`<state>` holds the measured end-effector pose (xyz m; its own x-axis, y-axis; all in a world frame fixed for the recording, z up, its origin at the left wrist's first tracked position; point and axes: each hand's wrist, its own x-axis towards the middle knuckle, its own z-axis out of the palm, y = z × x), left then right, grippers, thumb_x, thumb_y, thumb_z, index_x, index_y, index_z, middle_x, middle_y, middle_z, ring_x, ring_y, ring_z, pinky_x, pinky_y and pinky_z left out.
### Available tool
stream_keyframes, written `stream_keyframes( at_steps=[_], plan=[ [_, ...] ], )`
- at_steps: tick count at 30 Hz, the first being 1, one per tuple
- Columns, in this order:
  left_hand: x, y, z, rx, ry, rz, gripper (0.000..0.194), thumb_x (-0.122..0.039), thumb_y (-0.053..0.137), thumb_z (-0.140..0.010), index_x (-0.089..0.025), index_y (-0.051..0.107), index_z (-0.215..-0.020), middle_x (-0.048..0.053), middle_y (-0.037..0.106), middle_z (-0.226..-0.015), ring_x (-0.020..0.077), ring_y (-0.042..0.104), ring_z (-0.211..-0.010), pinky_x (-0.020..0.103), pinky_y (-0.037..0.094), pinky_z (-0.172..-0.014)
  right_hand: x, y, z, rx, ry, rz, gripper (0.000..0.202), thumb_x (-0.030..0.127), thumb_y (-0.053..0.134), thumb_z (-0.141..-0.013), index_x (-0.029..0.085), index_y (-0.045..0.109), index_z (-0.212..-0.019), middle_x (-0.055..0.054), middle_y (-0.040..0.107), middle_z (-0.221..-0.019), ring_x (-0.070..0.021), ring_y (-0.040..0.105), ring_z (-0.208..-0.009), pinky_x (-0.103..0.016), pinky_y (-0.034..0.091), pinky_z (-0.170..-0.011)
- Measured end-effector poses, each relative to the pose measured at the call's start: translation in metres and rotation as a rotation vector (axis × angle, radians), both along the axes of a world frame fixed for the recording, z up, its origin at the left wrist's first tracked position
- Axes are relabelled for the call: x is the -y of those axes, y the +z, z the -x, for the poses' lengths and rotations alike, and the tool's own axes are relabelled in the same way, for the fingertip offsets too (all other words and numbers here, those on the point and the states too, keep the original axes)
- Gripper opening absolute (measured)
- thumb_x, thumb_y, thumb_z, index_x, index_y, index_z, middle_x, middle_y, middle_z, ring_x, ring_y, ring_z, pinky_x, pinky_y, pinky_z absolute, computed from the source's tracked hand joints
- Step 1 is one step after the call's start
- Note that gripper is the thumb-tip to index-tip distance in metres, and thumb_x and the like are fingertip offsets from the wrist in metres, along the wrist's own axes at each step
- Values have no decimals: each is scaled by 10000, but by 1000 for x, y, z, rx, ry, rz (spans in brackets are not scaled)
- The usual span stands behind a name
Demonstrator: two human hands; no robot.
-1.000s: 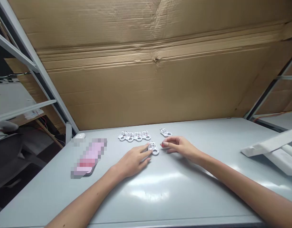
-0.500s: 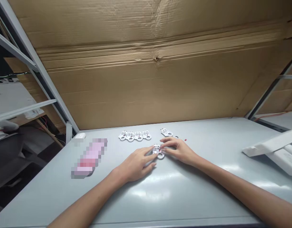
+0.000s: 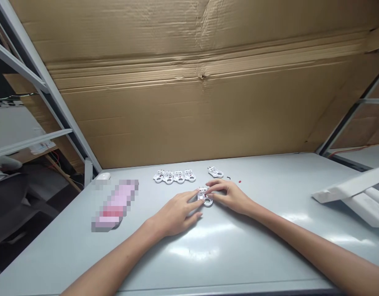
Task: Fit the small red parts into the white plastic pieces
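Note:
A white plastic plug housing (image 3: 208,202) lies on the table in front of me, its two metal pins pointing away and its round ring toward me. My left hand (image 3: 178,213) holds its left edge with thumb and fingers, the other fingers lying loosely curved beside it. From the right, the fingertips of my right hand (image 3: 228,196) are drawn together over the inside of the housing, at a small red piece (image 3: 205,195) set there. These fingers partly cover the housing's right side, so their exact grip is hard to see.
Several similar white housings (image 3: 178,177) stand in a row farther back, with a single one (image 3: 215,172) to their right. A small black piece (image 3: 229,178) and a loose red piece (image 3: 240,181) lie nearby. A pink pixelated object (image 3: 117,205) is left; white packaging (image 3: 352,193) is right.
My right fingertips have shifted very slightly over the red piece in the housing. The left hand keeps its hold, and the view has drifted a little.

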<state>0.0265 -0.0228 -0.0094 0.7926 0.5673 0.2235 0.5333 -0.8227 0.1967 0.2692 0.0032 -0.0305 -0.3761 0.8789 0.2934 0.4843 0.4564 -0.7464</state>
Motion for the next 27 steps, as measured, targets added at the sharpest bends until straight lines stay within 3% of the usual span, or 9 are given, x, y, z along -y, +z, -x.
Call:
stream_keyframes(
  at_steps=[10, 19, 23, 27],
  plan=[
    [0, 1, 2, -7, -12, -39, 401, -307, 497, -990, -199, 513, -1376, 139, 436, -1483, 293, 465, -1319, 432, 416, -1070, 5, 0, 4, 84, 8, -89, 203, 278, 569, -874, 267, 766, -917, -70, 650, -1220, -272, 624, -1107, -425, 473, -974],
    [-5, 12, 11, -40, 5, -80, 297, -311, 464, -1010, -201, 584, -1258, 120, 579, -1323, 276, 532, -1233, 431, 423, -1047, 8, 7, -3, 210, 100, -280, 284, 302, 555, -907, 259, 706, -1143, -117, 613, -1258, -285, 584, -1159, -456, 479, -975],
    [-3, 8, 9, -56, 11, -39, 365, -392, 448, -1012, -202, 548, -1307, 118, 576, -1335, 280, 533, -1231, 422, 421, -1042, 12, 10, -2, 241, 229, -297, 346, 352, 612, -884, 283, 665, -1218, -111, 605, -1271, -283, 585, -1151, -450, 477, -978],
    [-1, 5, 7, -76, 17, -1, 472, -446, 385, -1024, -188, 439, -1416, 121, 519, -1414, 277, 483, -1290, 427, 353, -1099, 7, 4, -1, 262, 169, -350, 262, 317, 564, -916, 279, 701, -1136, -105, 636, -1230, -275, 600, -1122, -461, 487, -955]
  ],
)
